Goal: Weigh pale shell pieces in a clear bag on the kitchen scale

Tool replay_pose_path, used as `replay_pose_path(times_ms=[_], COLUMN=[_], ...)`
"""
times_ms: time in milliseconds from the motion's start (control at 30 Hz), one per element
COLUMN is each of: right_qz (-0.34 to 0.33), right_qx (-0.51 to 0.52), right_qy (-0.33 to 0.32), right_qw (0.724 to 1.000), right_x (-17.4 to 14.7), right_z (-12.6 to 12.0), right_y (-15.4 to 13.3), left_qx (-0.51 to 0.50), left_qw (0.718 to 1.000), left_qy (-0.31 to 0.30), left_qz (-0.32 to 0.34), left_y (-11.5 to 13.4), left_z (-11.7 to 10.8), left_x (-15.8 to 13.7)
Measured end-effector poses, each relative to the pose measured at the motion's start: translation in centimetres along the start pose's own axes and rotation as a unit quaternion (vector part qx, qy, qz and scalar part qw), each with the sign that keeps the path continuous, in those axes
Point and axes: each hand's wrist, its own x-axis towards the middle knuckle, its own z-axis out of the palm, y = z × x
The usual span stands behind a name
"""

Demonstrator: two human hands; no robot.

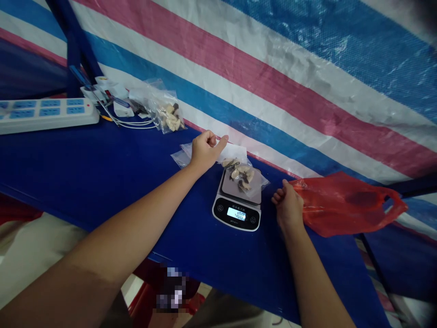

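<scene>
Left hand (204,150) pinches clear bag (239,171) on scale (238,200); right hand (288,207) loosely curled, holding nothing

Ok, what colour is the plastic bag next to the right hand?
Red, translucent. The plastic bag lies on the blue table, shown best in the head view.

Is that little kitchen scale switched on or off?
On. The scale shows lit digits on its glowing display, with a clear bag of pieces resting on its platform.
</scene>
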Motion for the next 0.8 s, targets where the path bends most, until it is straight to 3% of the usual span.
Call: replay_pose_path(times_ms=[100,233,367,433,533,667,733,800], right_qz=[0.027,0.039,0.030,0.029,0.029,0.025,0.024,0.025], right_qx=[0.007,-0.014,-0.008,-0.008,-0.018,-0.016,-0.016,-0.017], right_qy=[-0.004,-0.012,-0.020,-0.021,-0.026,-0.042,-0.048,-0.052], right_qw=[1.000,0.999,0.999,0.999,0.999,0.999,0.998,0.998], right_x=[-0.1,-0.5,-0.6,-0.5,-0.3,-0.3,-0.2,-0.2], right_z=[0.0,0.1,0.3,0.4,0.2,0.0,-0.1,-0.2], right_y=[-0.1,-0.3,-0.3,-0.3,-0.2,-0.2,-0.2,-0.2], left_qx=[0.038,0.043,0.082,0.132,0.284,0.408,0.411,0.399], left_qw=[0.999,0.998,0.987,0.964,0.893,0.798,0.785,0.797], left_qy=[0.001,-0.048,-0.113,-0.196,-0.283,-0.389,-0.416,-0.410], left_qz=[0.018,0.029,0.085,0.121,0.204,0.214,0.205,0.193], left_y=[0.2,0.2,3.5,6.4,10.1,12.2,13.1,14.4], left_z=[0.1,0.3,-0.4,-0.4,1.0,3.1,3.2,2.5], left_x=[0.1,0.2,-1.4,-3.2,-6.3,-7.9,-6.8,-4.6])
